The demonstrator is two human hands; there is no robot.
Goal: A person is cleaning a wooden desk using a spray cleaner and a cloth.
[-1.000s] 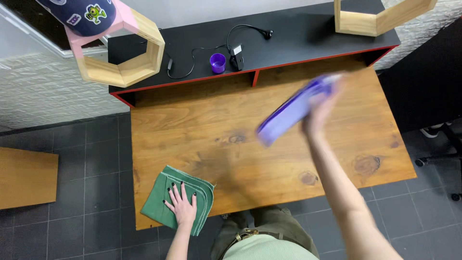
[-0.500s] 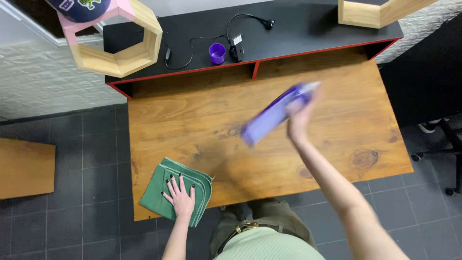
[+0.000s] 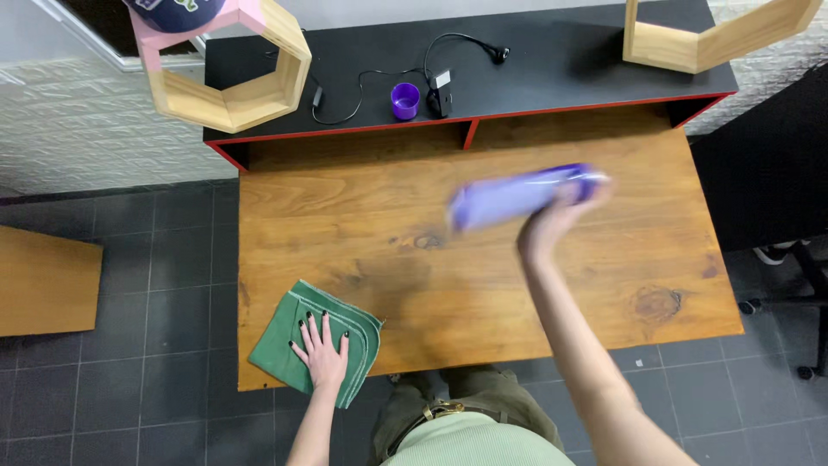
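Fingers of right hand (image 3: 552,226) clamped on blurred purple bottle (image 3: 517,194), long axis nearly level, pointing left.

Left hand (image 3: 322,355) flat, fingers spread; right hand (image 3: 552,226) raised, clenched.

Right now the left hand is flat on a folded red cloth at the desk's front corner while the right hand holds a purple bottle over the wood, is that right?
Not quite: the cloth under the left hand is green, not red, as the head view shows. The rest holds: it lies folded at the front corner of the desk, and the right hand holds the purple bottle over the wood.
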